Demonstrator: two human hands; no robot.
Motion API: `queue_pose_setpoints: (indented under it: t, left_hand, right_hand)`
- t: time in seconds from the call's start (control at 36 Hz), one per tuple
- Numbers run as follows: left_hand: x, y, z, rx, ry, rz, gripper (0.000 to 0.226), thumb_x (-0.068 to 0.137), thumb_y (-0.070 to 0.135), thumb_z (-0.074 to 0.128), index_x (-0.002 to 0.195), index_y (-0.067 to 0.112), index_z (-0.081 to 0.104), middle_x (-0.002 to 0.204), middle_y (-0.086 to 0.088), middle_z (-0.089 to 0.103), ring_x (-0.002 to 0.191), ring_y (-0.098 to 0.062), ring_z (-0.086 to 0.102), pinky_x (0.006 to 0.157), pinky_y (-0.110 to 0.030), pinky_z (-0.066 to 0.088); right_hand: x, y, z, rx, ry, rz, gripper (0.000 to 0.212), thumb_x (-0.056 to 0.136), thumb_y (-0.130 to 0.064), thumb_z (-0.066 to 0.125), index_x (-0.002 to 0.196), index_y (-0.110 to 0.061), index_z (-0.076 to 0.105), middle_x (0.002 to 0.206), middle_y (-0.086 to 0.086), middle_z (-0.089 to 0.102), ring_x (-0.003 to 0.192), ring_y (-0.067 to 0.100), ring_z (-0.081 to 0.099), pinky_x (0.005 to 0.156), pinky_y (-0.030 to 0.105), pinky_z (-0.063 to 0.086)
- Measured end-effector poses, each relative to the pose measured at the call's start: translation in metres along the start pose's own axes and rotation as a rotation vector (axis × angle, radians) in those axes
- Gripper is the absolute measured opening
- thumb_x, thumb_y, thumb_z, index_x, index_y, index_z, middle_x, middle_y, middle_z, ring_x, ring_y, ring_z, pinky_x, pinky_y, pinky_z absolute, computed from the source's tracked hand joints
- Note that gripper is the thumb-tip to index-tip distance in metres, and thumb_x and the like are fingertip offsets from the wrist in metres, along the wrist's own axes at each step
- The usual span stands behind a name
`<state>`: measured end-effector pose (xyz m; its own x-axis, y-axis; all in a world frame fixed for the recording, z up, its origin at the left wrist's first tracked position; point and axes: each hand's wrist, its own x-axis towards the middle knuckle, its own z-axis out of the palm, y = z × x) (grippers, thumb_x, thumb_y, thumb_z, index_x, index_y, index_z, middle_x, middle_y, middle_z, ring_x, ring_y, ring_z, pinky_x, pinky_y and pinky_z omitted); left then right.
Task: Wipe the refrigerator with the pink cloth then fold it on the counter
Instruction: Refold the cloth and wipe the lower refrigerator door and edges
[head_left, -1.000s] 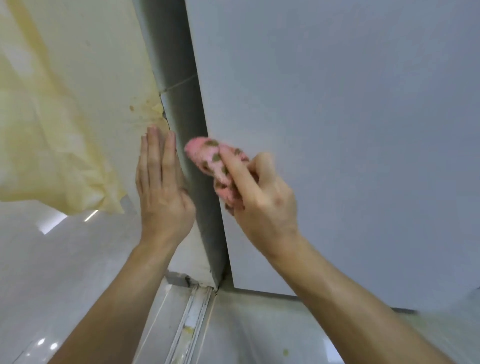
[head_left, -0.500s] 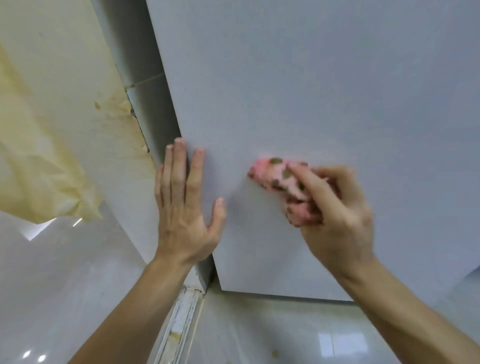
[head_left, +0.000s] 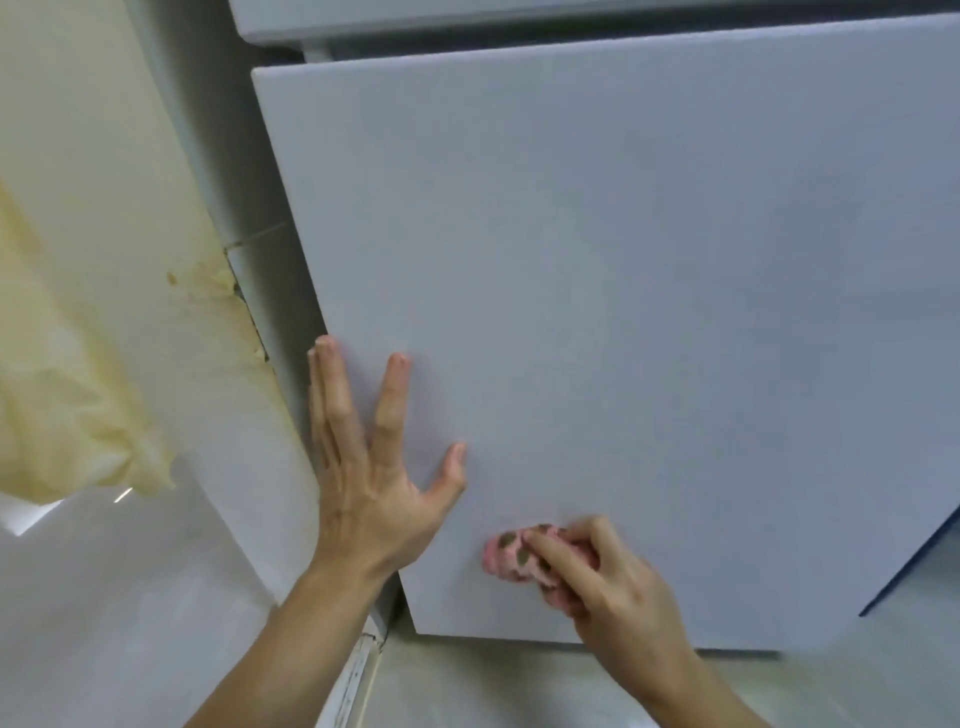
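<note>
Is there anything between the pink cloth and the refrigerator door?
Nothing visible: the right hand presses the pink cloth straight onto the refrigerator door. The left hand lies flat on the door beside it, apart.

Yellowed sheet (head_left: 67, 405): hung crumpled at far left, lower edge bunched.
Wall (head_left: 104, 114): cream, stained brownish along a torn edge.
Floor (head_left: 130, 623): pale, glossy, threw back small glints.
Floor track (head_left: 356, 675): white strip, ran toward bottom edge.

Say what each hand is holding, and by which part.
The right hand holds the bunched pink cloth; its grip closes round the wad's right side, the left end showing. The left hand holds nothing, flat against the refrigerator door.
</note>
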<state>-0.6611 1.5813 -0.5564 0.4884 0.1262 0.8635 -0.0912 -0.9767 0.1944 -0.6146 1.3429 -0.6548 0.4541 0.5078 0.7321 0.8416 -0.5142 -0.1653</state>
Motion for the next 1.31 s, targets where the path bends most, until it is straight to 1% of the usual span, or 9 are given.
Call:
queue_pose_setpoints:
  t: [0.25, 0.39, 0.56, 0.72, 0.86, 0.94, 1.03, 1.08, 1.31]
  left_hand:
    - [0.015, 0.019, -0.007, 0.032, 0.104, 0.072, 0.068, 0.090, 0.018, 0.064, 0.152, 0.010, 0.037, 0.166, -0.024, 0.019, 0.160, -0.044, 0.009, 0.129, -0.058, 0.016]
    - [0.019, 0.029, -0.006, 0.042, 0.140, 0.080, 0.067, 0.086, 0.006, 0.063, 0.149, 0.005, 0.039, 0.163, -0.028, 0.027, 0.157, -0.047, 0.018, 0.128, -0.060, 0.021]
    - [0.021, 0.036, -0.010, 0.001, 0.143, 0.081, 0.074, 0.077, -0.012, 0.056, 0.148, 0.005, 0.043, 0.164, -0.023, 0.029, 0.158, -0.043, 0.020, 0.130, -0.052, 0.018]
    - [0.024, 0.044, -0.026, -0.049, 0.113, 0.042, 0.069, 0.076, -0.014, 0.051, 0.144, 0.001, 0.046, 0.161, -0.018, 0.035, 0.157, -0.033, 0.025, 0.129, -0.048, 0.020]
    - [0.039, 0.064, -0.041, -0.122, 0.072, 0.113, 0.048, 0.084, -0.008, 0.055, 0.131, -0.002, 0.061, 0.152, -0.016, 0.047, 0.146, -0.033, 0.041, 0.123, -0.044, 0.035]
    - [0.052, 0.082, -0.048, -0.151, 0.021, 0.126, 0.035, 0.088, -0.005, 0.053, 0.119, -0.002, 0.068, 0.141, -0.018, 0.059, 0.128, -0.031, 0.054, 0.116, -0.030, 0.039]
    - [0.053, 0.099, -0.056, -0.259, -0.133, 0.076, 0.030, 0.096, 0.003, 0.050, 0.118, 0.002, 0.069, 0.129, -0.010, 0.066, 0.118, -0.025, 0.061, 0.105, -0.031, 0.048]
    - [0.044, 0.110, -0.063, -0.345, -0.300, -0.010, 0.031, 0.101, 0.015, 0.047, 0.124, 0.007, 0.067, 0.126, -0.002, 0.065, 0.117, -0.019, 0.062, 0.101, -0.032, 0.051]
    - [0.007, 0.157, -0.112, -0.487, -1.072, -0.513, 0.051, 0.110, 0.049, 0.042, 0.158, 0.030, 0.039, 0.151, 0.020, 0.039, 0.144, 0.004, 0.030, 0.123, -0.023, 0.024]
  right_hand:
    - [0.137, -0.026, -0.108, 0.149, 0.632, 0.174, 0.051, 0.078, -0.005, 0.066, 0.127, -0.014, 0.073, 0.111, 0.001, 0.050, 0.092, 0.002, 0.047, 0.083, 0.006, 0.041]
    - [0.170, -0.040, -0.120, 0.182, 0.787, 0.227, 0.046, 0.084, -0.010, 0.060, 0.128, -0.013, 0.073, 0.113, 0.007, 0.053, 0.094, -0.004, 0.049, 0.083, 0.011, 0.047]
    - [0.073, -0.028, -0.029, 0.043, 0.263, -0.029, 0.031, 0.093, -0.011, 0.067, 0.121, -0.021, 0.075, 0.117, -0.001, 0.063, 0.094, 0.017, 0.068, 0.061, 0.030, 0.057]
    - [0.026, -0.021, -0.037, 0.114, -0.102, 0.124, 0.040, 0.082, -0.026, 0.058, 0.120, -0.034, 0.069, 0.106, -0.012, 0.056, 0.071, 0.007, 0.060, 0.043, 0.021, 0.040]
    - [0.073, -0.024, -0.097, 0.247, -0.199, 0.246, 0.041, 0.081, -0.044, 0.058, 0.119, -0.033, 0.068, 0.105, -0.011, 0.055, 0.079, 0.021, 0.066, 0.063, 0.037, 0.058]
    - [0.107, -0.029, -0.131, 0.332, -0.236, 0.310, 0.043, 0.079, -0.039, 0.056, 0.119, -0.030, 0.072, 0.103, -0.011, 0.059, 0.093, 0.011, 0.062, 0.081, 0.028, 0.051]
    - [0.124, -0.033, -0.156, 0.398, -0.293, 0.413, 0.033, 0.088, -0.021, 0.068, 0.120, -0.025, 0.069, 0.104, -0.008, 0.069, 0.093, 0.010, 0.068, 0.083, 0.029, 0.055]
    - [0.122, -0.037, -0.168, 0.564, -0.374, 0.574, 0.024, 0.093, -0.015, 0.068, 0.115, -0.022, 0.062, 0.087, -0.001, 0.077, 0.070, 0.019, 0.075, 0.061, 0.033, 0.059]
    - [0.072, -0.087, -0.201, 0.723, -0.649, 1.165, 0.027, 0.093, -0.024, 0.071, 0.110, -0.019, 0.051, 0.078, 0.004, 0.077, 0.057, 0.024, 0.068, 0.051, 0.039, 0.052]
